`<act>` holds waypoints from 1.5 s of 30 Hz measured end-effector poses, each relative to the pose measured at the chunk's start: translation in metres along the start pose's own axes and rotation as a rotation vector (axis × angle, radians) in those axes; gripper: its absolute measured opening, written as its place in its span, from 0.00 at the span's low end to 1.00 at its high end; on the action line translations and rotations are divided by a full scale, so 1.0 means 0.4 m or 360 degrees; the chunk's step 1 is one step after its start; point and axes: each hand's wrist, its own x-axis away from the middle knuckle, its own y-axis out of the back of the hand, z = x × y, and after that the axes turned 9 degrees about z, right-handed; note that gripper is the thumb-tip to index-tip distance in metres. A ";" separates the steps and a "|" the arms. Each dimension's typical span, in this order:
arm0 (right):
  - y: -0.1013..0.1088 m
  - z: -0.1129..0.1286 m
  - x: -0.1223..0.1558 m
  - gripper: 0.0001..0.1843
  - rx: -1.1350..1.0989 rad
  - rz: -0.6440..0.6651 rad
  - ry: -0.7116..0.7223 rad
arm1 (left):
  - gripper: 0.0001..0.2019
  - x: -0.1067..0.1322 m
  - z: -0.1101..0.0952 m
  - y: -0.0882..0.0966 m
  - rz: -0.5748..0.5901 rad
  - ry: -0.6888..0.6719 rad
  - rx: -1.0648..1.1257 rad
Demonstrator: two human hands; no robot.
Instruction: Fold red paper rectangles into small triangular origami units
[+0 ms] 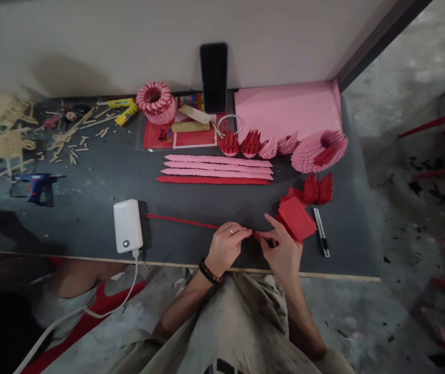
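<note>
Red paper strip (183,222) is pinched by the left hand (227,244) and right hand (284,250), its length trailing leftward over the table (90,223); red paper sheets (297,215) lie just beyond the right, pink strips (218,160) farther ahead.

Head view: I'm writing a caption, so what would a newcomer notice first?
Likely the thin red strip held between left hand and right hand near the table's front edge. Next come the pink strips lying mid-table, then the ruffled pink-and-red piece behind them, left of the black phone.
</note>
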 end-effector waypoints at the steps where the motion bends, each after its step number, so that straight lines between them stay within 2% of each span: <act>1: 0.002 0.000 -0.002 0.30 -0.0013 0.0021 -0.0008 | 0.10 -0.002 0.000 0.000 0.0002 -0.0006 -0.0008; 4: 0.004 -0.001 0.003 0.29 -0.0015 0.0016 0.0027 | 0.11 -0.010 -0.004 0.002 0.0017 -0.0028 -0.0065; 6: 0.006 -0.004 0.013 0.28 0.0058 -0.0066 0.0068 | 0.13 -0.010 -0.012 0.008 -0.0007 -0.0018 -0.0209; 10: 0.038 -0.030 0.029 0.20 0.0377 -0.0438 0.0086 | 0.24 0.018 -0.038 0.032 -0.0188 0.0033 -0.0616; 13: 0.072 -0.071 0.028 0.18 0.0584 -0.0666 0.0118 | 0.29 0.057 -0.051 0.045 -0.0111 0.0051 -0.0721; 15: 0.088 -0.098 0.025 0.18 0.0711 -0.0671 0.0111 | 0.30 0.079 -0.055 0.045 0.0001 0.0132 -0.0749; 17: 0.096 -0.116 0.023 0.18 0.0771 -0.0592 0.0115 | 0.32 0.091 -0.056 0.040 0.0046 0.0204 -0.0745; 23: 0.111 -0.114 0.019 0.14 0.0781 -0.0490 0.0165 | 0.35 0.079 -0.046 0.021 0.0014 0.0249 -0.0733; 28: 0.113 -0.110 0.020 0.11 0.1005 -0.0636 0.0218 | 0.31 0.058 -0.030 0.037 0.0022 0.0172 -0.0712; 30: 0.104 -0.104 0.038 0.14 0.1018 -0.0745 0.0253 | 0.30 0.054 -0.031 0.052 -0.0016 0.0112 -0.0617; 33: 0.080 -0.078 0.081 0.25 0.0936 -0.0768 0.0452 | 0.32 0.053 -0.044 0.077 -0.0011 0.0139 -0.0217; 35: 0.060 -0.049 0.106 0.29 0.0855 -0.0524 0.0685 | 0.31 0.056 -0.059 0.090 0.0022 0.0171 0.0082; 37: 0.039 -0.015 0.118 0.30 0.0632 -0.0306 0.0859 | 0.20 0.060 -0.072 0.099 -0.0048 0.0181 0.0255; 38: 0.028 0.002 0.117 0.30 0.0422 -0.0273 0.0873 | 0.13 0.063 -0.077 0.103 -0.0113 0.0193 0.0297; 39: 0.018 0.018 0.114 0.29 0.0228 -0.0258 0.0840 | 0.08 0.067 -0.081 0.106 -0.0178 0.0216 0.0324; 41: -0.001 0.046 0.102 0.22 0.0041 -0.0259 0.0751 | 0.07 0.074 -0.083 0.110 -0.0254 0.0288 0.0370; 43: -0.016 0.067 0.090 0.11 -0.0168 -0.0264 0.0580 | 0.06 0.082 -0.081 0.114 -0.0255 0.0337 0.0427; 45: -0.026 0.080 0.084 0.04 -0.0368 -0.0237 0.0402 | 0.05 0.092 -0.079 0.114 -0.0274 0.0383 0.0504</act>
